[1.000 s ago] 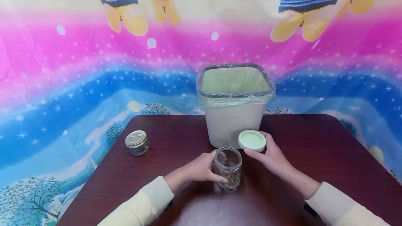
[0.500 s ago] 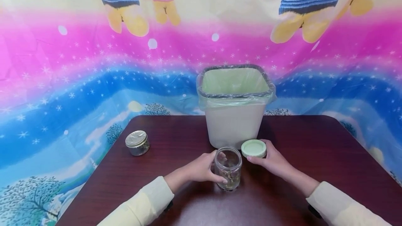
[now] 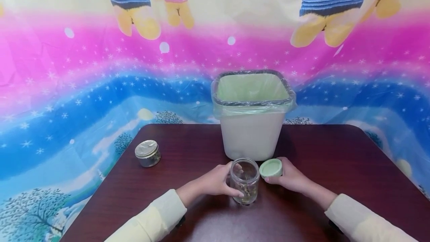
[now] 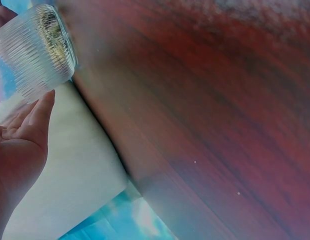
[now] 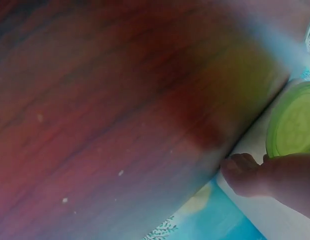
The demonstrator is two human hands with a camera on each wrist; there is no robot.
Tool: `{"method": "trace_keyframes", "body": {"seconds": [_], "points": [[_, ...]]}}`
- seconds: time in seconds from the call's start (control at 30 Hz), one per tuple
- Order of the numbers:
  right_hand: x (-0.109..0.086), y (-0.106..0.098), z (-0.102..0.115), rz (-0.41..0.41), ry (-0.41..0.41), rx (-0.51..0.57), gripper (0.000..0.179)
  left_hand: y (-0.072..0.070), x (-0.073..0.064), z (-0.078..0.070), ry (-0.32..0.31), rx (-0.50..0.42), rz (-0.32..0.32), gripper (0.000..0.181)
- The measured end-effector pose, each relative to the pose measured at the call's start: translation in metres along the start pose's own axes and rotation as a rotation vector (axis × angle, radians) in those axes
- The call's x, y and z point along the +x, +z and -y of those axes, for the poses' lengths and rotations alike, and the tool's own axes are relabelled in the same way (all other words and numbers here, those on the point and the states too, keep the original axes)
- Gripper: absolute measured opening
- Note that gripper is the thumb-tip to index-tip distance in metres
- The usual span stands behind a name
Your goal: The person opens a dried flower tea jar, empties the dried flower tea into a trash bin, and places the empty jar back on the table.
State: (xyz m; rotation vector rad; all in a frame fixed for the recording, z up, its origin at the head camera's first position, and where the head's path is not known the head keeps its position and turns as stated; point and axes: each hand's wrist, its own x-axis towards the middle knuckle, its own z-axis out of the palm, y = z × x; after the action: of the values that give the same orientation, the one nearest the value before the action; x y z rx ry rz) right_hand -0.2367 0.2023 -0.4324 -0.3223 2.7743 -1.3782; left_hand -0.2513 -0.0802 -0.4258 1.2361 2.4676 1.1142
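A clear ribbed glass jar (image 3: 246,182) stands uncapped on the table, with some dry yellowish-brown bits low inside it. My left hand (image 3: 215,180) grips the jar from the left, thumb across its front and the other fingers behind the glass. In the left wrist view, the ribs of the jar (image 4: 35,57) show clearly. To the right of the jar, my right hand (image 3: 293,175) holds a pale green round lid (image 3: 271,168) by its right edge. The lid is tilted and close beside the jar; its face (image 5: 297,125) shows in the right wrist view.
Behind the jar stands a whitish bin (image 3: 253,133) lined with a thin green bag. A small glass jar with a metallic lid (image 3: 147,153) sits at the table's left. Dark reddish wood makes up the table (image 3: 188,148); a printed cloth (image 3: 188,66) hangs behind.
My right hand has come down toward the table and slightly nearer me with the green lid, which has become more tilted. My left hand and the glass jar have stayed put.
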Motion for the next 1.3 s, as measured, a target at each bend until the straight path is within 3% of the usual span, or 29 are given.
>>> {"method": "trace_keyframes", "body": {"seconds": [0.67, 0.77, 1.1, 1.3], "points": [[0.0001, 0.0039, -0.0043, 0.012, -0.063, -0.074, 0.078, 0.0004, 0.0015, -0.0005, -0.022, -0.003, 0.001, 0.07], [0.0017, 0.0034, -0.0052, 0.021, -0.03, -0.093, 0.082, 0.0, 0.0014, -0.0005, -0.03, -0.003, 0.001, 0.07], [0.003, 0.0037, -0.0073, 0.008, 0.019, -0.321, 0.083, -0.0006, 0.0008, -0.0005, -0.026, 0.009, 0.009, 0.071], [0.0017, 0.0055, -0.0068, 0.003, 0.017, -0.369, 0.08, -0.0001, 0.0005, -0.001, -0.022, 0.005, 0.007, 0.072]]}}
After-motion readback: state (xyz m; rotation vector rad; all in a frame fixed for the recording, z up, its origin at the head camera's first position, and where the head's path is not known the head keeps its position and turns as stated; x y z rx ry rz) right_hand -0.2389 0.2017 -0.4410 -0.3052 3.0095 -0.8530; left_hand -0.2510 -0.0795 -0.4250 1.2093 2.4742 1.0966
